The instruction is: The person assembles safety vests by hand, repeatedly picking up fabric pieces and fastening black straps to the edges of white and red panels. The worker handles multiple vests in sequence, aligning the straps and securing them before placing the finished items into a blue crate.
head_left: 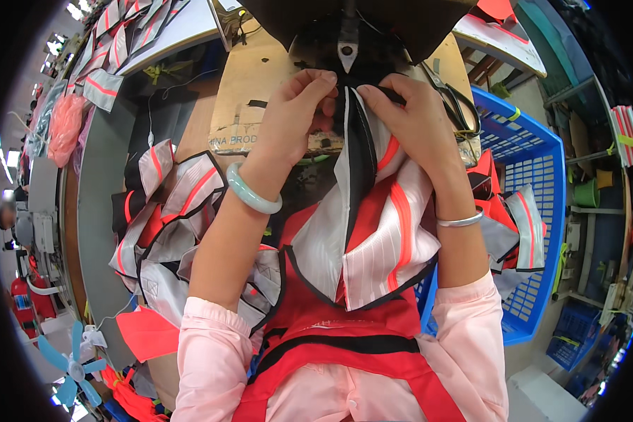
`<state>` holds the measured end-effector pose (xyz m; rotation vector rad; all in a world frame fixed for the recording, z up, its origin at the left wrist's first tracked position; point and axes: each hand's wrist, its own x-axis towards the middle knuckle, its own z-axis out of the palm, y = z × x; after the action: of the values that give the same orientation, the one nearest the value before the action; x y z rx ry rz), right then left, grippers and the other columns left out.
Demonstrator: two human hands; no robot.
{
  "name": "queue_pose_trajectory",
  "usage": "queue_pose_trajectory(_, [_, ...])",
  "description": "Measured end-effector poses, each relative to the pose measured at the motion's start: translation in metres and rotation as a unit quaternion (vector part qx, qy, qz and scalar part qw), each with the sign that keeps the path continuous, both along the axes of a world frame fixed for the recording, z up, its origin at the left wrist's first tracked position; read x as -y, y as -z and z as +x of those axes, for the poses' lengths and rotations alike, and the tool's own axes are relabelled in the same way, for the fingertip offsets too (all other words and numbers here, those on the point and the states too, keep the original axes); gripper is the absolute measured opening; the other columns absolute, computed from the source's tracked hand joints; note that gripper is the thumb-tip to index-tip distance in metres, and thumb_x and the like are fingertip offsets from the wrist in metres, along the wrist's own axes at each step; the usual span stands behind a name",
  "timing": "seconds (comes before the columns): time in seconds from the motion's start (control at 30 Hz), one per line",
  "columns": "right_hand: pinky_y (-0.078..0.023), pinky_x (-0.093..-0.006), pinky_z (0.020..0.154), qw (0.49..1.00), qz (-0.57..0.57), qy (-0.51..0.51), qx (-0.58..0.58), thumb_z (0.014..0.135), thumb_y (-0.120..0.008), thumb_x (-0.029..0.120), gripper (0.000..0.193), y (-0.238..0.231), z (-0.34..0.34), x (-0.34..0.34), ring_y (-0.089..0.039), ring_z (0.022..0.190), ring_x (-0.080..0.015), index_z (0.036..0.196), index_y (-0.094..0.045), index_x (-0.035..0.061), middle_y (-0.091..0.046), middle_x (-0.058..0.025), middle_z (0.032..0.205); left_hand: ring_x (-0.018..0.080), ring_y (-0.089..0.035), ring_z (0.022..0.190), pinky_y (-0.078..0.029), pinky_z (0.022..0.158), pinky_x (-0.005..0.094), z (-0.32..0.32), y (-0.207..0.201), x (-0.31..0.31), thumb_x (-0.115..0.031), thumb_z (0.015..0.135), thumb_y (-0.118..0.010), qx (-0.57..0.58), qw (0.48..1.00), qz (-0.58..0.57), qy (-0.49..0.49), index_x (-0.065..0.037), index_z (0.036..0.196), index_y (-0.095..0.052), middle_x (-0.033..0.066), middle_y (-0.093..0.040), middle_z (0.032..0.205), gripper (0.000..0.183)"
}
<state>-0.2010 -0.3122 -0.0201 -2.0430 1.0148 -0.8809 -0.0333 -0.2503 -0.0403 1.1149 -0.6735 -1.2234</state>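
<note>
A garment piece (394,243) of silver-grey fabric, with orange-red stripes and black edging, hangs in front of me over my red apron. My left hand (295,105) is closed in a pinch at the piece's upper left edge; its fingertips partly hide what they grip. From the other side my right hand (418,112) grips the upper edge, thumb on top, by a black strip. Just beyond both hands is the pointed metal part (347,53) of a dark machine, likely a sewing machine.
Similar striped pieces (165,211) lie heaped at my left. To the right, a blue plastic basket (548,232) holds more. Black-handled scissors (461,105) rest by the machine on a worn cardboard-covered surface (250,77). A blue fan (74,362) stands lower left.
</note>
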Motion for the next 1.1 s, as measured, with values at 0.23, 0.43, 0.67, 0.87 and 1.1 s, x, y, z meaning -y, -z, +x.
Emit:
queue_pose_trajectory(0.23, [-0.044,-0.0369,0.055,1.0,-0.009,0.007,-0.002,0.082,-0.066,0.031,0.036,0.001,0.003,0.004,-0.056,0.053,-0.0325,0.085,-0.066,-0.005,-0.057,-0.0204,0.06,0.0064,-0.052,0.063,-0.042,0.052,0.0223,0.002,0.002,0.006,-0.021,0.089,-0.063,-0.006,1.0,-0.014,-0.012,-0.006,0.091,-0.059,-0.0016,-0.056,0.076,0.016])
queue_pose_trajectory(0.43, [-0.045,-0.0372,0.054,0.999,-0.03,0.02,0.021,0.083,-0.066,0.032,0.036,0.008,0.003,0.004,-0.055,0.052,-0.0325,0.083,-0.065,-0.0044,-0.055,-0.0197,0.058,0.007,-0.052,0.063,-0.042,0.053,0.0222,0.0,-0.001,0.007,-0.018,0.088,-0.063,-0.001,1.0,-0.014,-0.028,-0.005,0.091,-0.059,-0.0013,-0.056,0.075,0.014])
queue_pose_trajectory(0.67, [-0.044,-0.0363,0.054,0.997,-0.061,0.028,0.042,0.084,-0.065,0.035,0.038,0.014,0.005,0.007,-0.053,0.05,-0.0286,0.082,-0.065,-0.0034,-0.053,-0.0175,0.055,0.0064,-0.05,0.061,-0.039,0.051,0.0209,-0.008,-0.008,0.008,-0.017,0.087,-0.064,-0.032,0.998,-0.022,-0.053,-0.006,0.089,-0.058,-0.0018,-0.055,0.075,0.013])
queue_pose_trajectory(0.87, [-0.043,-0.0353,0.054,0.997,-0.043,0.034,0.051,0.084,-0.065,0.035,0.039,0.012,0.004,0.005,-0.052,0.05,-0.0269,0.084,-0.065,-0.0039,-0.054,-0.0167,0.057,0.007,-0.049,0.06,-0.039,0.049,0.021,-0.01,0.0,0.013,-0.022,0.088,-0.065,-0.081,0.991,-0.03,-0.102,-0.005,0.087,-0.057,-0.0006,-0.053,0.073,0.018])
queue_pose_trajectory(1.1, [-0.041,-0.0281,0.056,0.993,0.007,-0.028,0.117,0.088,-0.063,0.023,0.027,0.004,-0.015,-0.017,-0.049,0.06,-0.0117,0.085,-0.062,-0.0036,-0.058,-0.0081,0.066,0.0125,-0.056,0.072,-0.048,0.066,0.026,0.027,0.009,-0.011,-0.032,0.093,-0.058,0.019,0.999,-0.008,-0.045,-0.002,0.094,-0.061,0.0043,-0.059,0.083,0.03])
